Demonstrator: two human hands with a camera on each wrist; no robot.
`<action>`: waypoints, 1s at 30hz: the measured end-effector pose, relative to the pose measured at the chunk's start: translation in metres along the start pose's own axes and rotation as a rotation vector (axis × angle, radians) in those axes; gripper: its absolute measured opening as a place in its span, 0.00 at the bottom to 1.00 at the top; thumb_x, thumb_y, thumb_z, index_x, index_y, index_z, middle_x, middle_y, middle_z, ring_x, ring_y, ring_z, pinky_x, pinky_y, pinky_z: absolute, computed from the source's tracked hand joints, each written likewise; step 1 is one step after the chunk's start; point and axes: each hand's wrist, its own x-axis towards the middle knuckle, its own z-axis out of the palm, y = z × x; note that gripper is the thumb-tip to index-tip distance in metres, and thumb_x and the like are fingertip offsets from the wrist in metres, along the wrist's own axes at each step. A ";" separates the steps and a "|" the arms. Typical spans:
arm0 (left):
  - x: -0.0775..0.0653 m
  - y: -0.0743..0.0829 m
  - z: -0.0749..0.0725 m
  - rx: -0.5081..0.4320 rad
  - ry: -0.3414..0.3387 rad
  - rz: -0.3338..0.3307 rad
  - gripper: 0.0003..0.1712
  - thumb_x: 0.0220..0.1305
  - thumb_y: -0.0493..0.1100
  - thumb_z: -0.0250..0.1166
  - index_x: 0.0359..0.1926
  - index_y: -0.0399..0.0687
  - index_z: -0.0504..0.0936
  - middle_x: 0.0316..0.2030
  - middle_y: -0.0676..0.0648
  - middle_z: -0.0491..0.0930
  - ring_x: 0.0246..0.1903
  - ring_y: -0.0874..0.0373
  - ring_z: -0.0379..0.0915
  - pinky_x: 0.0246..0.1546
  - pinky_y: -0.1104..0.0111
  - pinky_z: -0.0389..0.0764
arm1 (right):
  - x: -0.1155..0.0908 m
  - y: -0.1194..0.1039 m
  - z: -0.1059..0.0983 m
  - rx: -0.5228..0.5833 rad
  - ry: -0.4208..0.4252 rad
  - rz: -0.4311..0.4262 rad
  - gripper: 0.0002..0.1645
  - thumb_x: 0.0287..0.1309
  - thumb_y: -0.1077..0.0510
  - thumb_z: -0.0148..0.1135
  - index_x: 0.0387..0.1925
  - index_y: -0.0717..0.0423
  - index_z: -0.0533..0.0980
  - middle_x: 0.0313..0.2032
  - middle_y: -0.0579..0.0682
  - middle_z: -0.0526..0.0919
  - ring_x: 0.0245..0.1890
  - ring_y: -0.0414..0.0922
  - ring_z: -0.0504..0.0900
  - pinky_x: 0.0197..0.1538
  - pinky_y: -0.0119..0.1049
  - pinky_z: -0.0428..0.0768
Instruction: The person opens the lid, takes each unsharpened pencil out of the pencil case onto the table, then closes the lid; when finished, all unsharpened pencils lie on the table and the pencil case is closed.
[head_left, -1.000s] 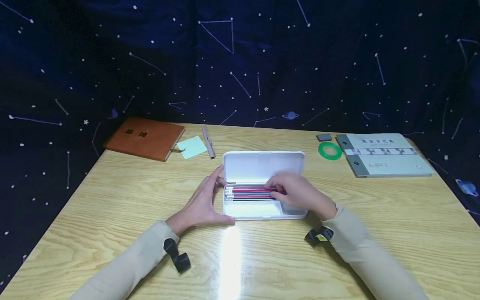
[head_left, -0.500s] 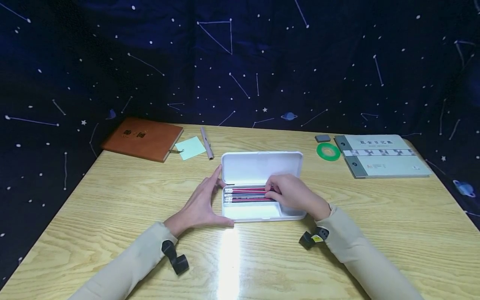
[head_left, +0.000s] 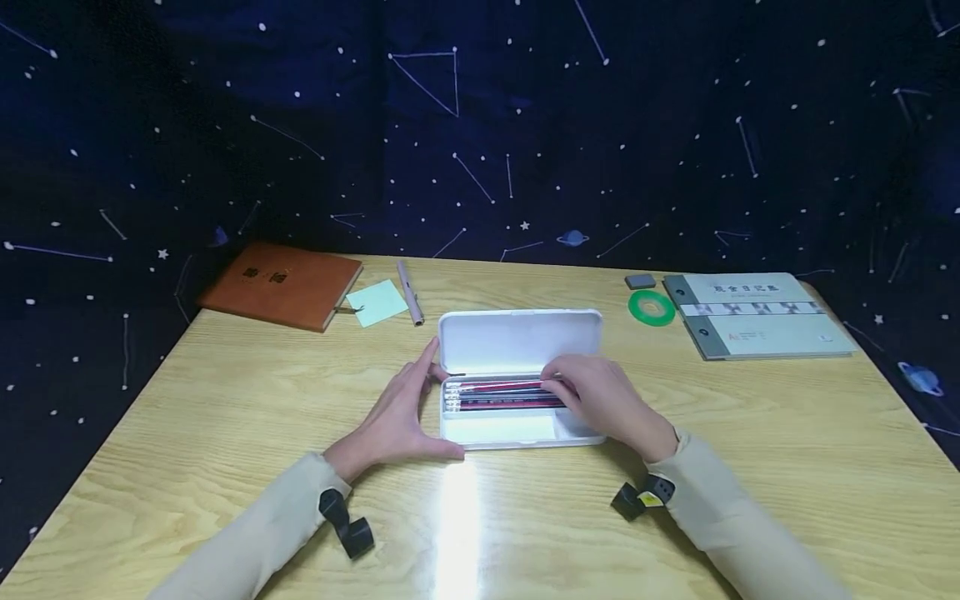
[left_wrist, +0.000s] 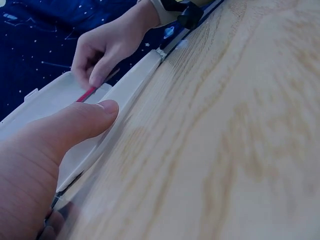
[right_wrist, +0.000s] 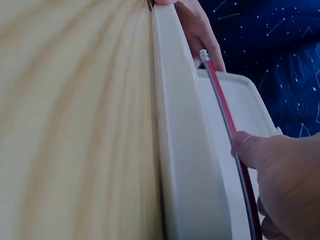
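A white pencil case [head_left: 498, 429] lies open on the table, its lid [head_left: 517, 340] raised at the back. Several striped pencils [head_left: 495, 405] lie side by side in its rear compartment, silver ends to the left. My left hand [head_left: 397, 417] holds the case's left end, thumb along the front edge and fingers behind. In the left wrist view, its thumb [left_wrist: 90, 122] rests on the case's rim. My right hand [head_left: 603, 400] reaches over the right half and pinches a red-and-dark pencil [right_wrist: 223, 102] between thumb and fingers. That pencil shows above the rim in the right wrist view.
At the back left are a brown notebook [head_left: 281, 287], a pale green sticky note [head_left: 377, 302] and a light-coloured pen [head_left: 409, 293]. Toward the back right lie a grey eraser [head_left: 640, 282], a green tape roll [head_left: 651, 308] and a pale ledger book [head_left: 765, 317].
My right hand has shifted slightly to the right over the case, its fingers still at the pencils. My left hand keeps its place on the case. The whole head view has shifted a little.
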 end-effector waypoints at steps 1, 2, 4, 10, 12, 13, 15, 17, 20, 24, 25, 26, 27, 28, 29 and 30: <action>-0.002 0.000 0.000 0.002 -0.002 -0.006 0.84 0.23 0.62 0.83 0.77 0.51 0.37 0.52 0.55 0.72 0.45 0.60 0.65 0.50 0.64 0.69 | -0.004 0.001 -0.001 0.005 0.003 0.020 0.03 0.57 0.57 0.67 0.33 0.52 0.81 0.28 0.43 0.83 0.25 0.36 0.73 0.32 0.31 0.75; -0.004 -0.001 0.000 0.007 -0.002 -0.012 0.84 0.23 0.62 0.83 0.77 0.51 0.37 0.52 0.56 0.72 0.45 0.60 0.64 0.50 0.64 0.69 | -0.009 0.003 -0.001 0.014 0.006 0.041 0.03 0.58 0.57 0.67 0.34 0.52 0.82 0.28 0.43 0.84 0.25 0.35 0.72 0.32 0.31 0.74; -0.007 -0.002 -0.001 0.010 -0.001 -0.018 0.84 0.23 0.62 0.83 0.77 0.51 0.37 0.51 0.56 0.72 0.45 0.60 0.65 0.50 0.64 0.69 | -0.019 0.009 -0.005 0.026 0.007 0.093 0.04 0.58 0.57 0.66 0.35 0.51 0.82 0.26 0.42 0.82 0.23 0.35 0.70 0.30 0.30 0.72; -0.005 -0.002 0.000 0.017 0.006 0.006 0.84 0.25 0.64 0.82 0.77 0.52 0.36 0.52 0.55 0.73 0.46 0.60 0.65 0.51 0.62 0.68 | -0.055 0.043 -0.020 0.012 0.091 0.197 0.04 0.55 0.61 0.69 0.34 0.52 0.82 0.18 0.38 0.73 0.18 0.34 0.62 0.23 0.28 0.62; -0.003 -0.002 0.000 0.018 0.008 0.010 0.84 0.24 0.64 0.82 0.77 0.52 0.36 0.52 0.55 0.72 0.46 0.60 0.65 0.51 0.63 0.68 | -0.068 0.057 -0.027 -0.005 0.122 0.219 0.04 0.54 0.62 0.69 0.33 0.52 0.82 0.16 0.37 0.70 0.17 0.34 0.61 0.22 0.28 0.61; -0.002 -0.002 0.001 0.018 0.009 0.012 0.85 0.24 0.64 0.82 0.77 0.52 0.36 0.52 0.55 0.72 0.45 0.60 0.65 0.51 0.63 0.68 | -0.074 0.064 -0.030 -0.018 0.138 0.232 0.04 0.53 0.62 0.69 0.32 0.52 0.82 0.15 0.37 0.68 0.16 0.33 0.60 0.21 0.28 0.60; 0.000 -0.002 0.001 0.018 0.007 0.017 0.85 0.24 0.64 0.82 0.77 0.51 0.36 0.52 0.55 0.72 0.46 0.60 0.64 0.50 0.64 0.69 | -0.087 0.077 -0.037 -0.047 0.173 0.247 0.05 0.53 0.64 0.69 0.32 0.53 0.82 0.14 0.37 0.65 0.15 0.33 0.58 0.20 0.28 0.58; 0.002 -0.001 0.001 0.019 0.005 0.026 0.85 0.24 0.64 0.82 0.77 0.51 0.36 0.52 0.56 0.72 0.46 0.61 0.64 0.50 0.65 0.69 | -0.098 0.090 -0.044 -0.080 0.205 0.261 0.05 0.52 0.65 0.69 0.32 0.54 0.82 0.13 0.38 0.62 0.15 0.33 0.57 0.20 0.29 0.56; 0.005 0.000 0.001 0.018 0.000 0.038 0.85 0.25 0.65 0.82 0.77 0.52 0.35 0.52 0.55 0.72 0.46 0.60 0.64 0.50 0.65 0.69 | -0.112 0.107 -0.051 -0.113 0.233 0.286 0.06 0.51 0.67 0.69 0.32 0.55 0.82 0.13 0.39 0.61 0.15 0.34 0.56 0.20 0.30 0.55; 0.004 -0.001 0.001 0.013 0.001 0.021 0.85 0.24 0.64 0.82 0.77 0.53 0.36 0.52 0.56 0.72 0.46 0.60 0.64 0.50 0.64 0.69 | -0.119 0.121 -0.050 -0.101 0.175 0.308 0.03 0.55 0.64 0.67 0.32 0.56 0.81 0.15 0.40 0.64 0.16 0.33 0.58 0.21 0.30 0.57; 0.003 -0.001 0.001 0.011 0.003 0.015 0.85 0.24 0.64 0.82 0.77 0.53 0.36 0.52 0.56 0.71 0.46 0.60 0.64 0.50 0.64 0.69 | -0.119 0.122 -0.050 -0.092 0.157 0.312 0.02 0.56 0.64 0.67 0.32 0.56 0.81 0.16 0.40 0.66 0.17 0.33 0.59 0.21 0.30 0.58; 0.002 -0.001 0.001 0.010 0.004 0.011 0.85 0.24 0.64 0.82 0.77 0.53 0.36 0.52 0.56 0.72 0.46 0.60 0.64 0.50 0.64 0.69 | -0.119 0.123 -0.049 -0.080 0.141 0.315 0.02 0.56 0.63 0.66 0.33 0.56 0.80 0.16 0.40 0.67 0.17 0.33 0.59 0.22 0.30 0.59; 0.001 -0.001 0.001 0.008 0.006 0.008 0.84 0.24 0.64 0.82 0.77 0.53 0.37 0.52 0.56 0.72 0.46 0.60 0.64 0.50 0.63 0.70 | -0.119 0.123 -0.048 -0.071 0.128 0.317 0.02 0.56 0.63 0.66 0.33 0.57 0.80 0.17 0.40 0.68 0.18 0.33 0.60 0.22 0.29 0.59; 0.001 -0.001 0.001 0.006 0.006 0.006 0.84 0.24 0.64 0.82 0.77 0.53 0.36 0.52 0.55 0.72 0.46 0.60 0.64 0.50 0.63 0.69 | -0.118 0.123 -0.047 -0.065 0.122 0.320 0.03 0.56 0.63 0.66 0.34 0.56 0.80 0.17 0.40 0.69 0.18 0.33 0.61 0.22 0.29 0.60; 0.000 -0.001 0.001 0.006 0.005 0.007 0.84 0.24 0.64 0.82 0.77 0.53 0.36 0.52 0.55 0.72 0.46 0.60 0.65 0.51 0.63 0.69 | -0.118 0.122 -0.046 -0.065 0.126 0.321 0.04 0.55 0.64 0.67 0.34 0.56 0.80 0.18 0.40 0.69 0.18 0.33 0.61 0.22 0.29 0.60; 0.000 -0.001 0.002 0.003 0.004 0.007 0.84 0.24 0.64 0.82 0.77 0.54 0.36 0.52 0.55 0.72 0.47 0.60 0.65 0.51 0.63 0.69 | -0.117 0.120 -0.046 -0.065 0.136 0.320 0.05 0.54 0.65 0.67 0.35 0.56 0.80 0.18 0.40 0.69 0.18 0.33 0.61 0.22 0.29 0.60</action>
